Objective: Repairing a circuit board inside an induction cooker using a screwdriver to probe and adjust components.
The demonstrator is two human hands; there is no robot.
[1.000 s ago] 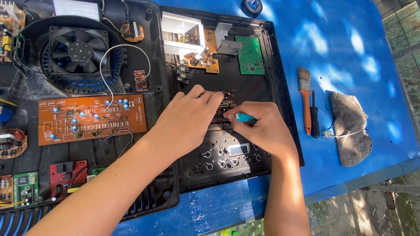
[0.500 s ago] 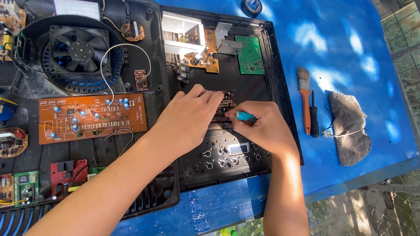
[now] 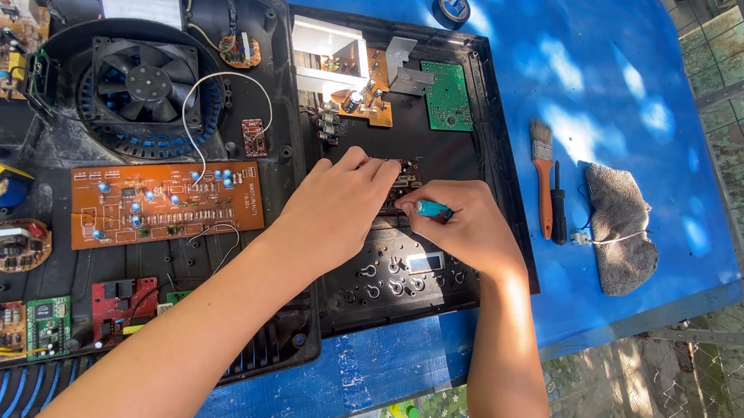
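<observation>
The black appliance housing [image 3: 497, 183] lies open on the blue table [image 3: 607, 70], its lower part a panel of round button holes with a small pale window. Along its upper edge sit a small green circuit board [image 3: 446, 95], an orange board with a silver heat sink [image 3: 324, 57], and a bent metal bracket.

The spot being worked, near the middle of the housing, is covered by both hands, so what lies under the fingertips cannot be made out. Only the teal handle [image 3: 432, 208] of a slim tool shows; its tip is hidden.

The left hand [image 3: 337, 210] reaches in from the lower left, palm down, fingers extended and pressed on the housing's middle, holding nothing visible. The right hand [image 3: 469, 228] comes up from below, fingers curled tight around the teal handle.

To the left lie a black fan [image 3: 147, 83] and a long orange circuit board [image 3: 165, 202]. To the right rest a paintbrush [image 3: 543, 175] and a grey cloth [image 3: 621, 226].
</observation>
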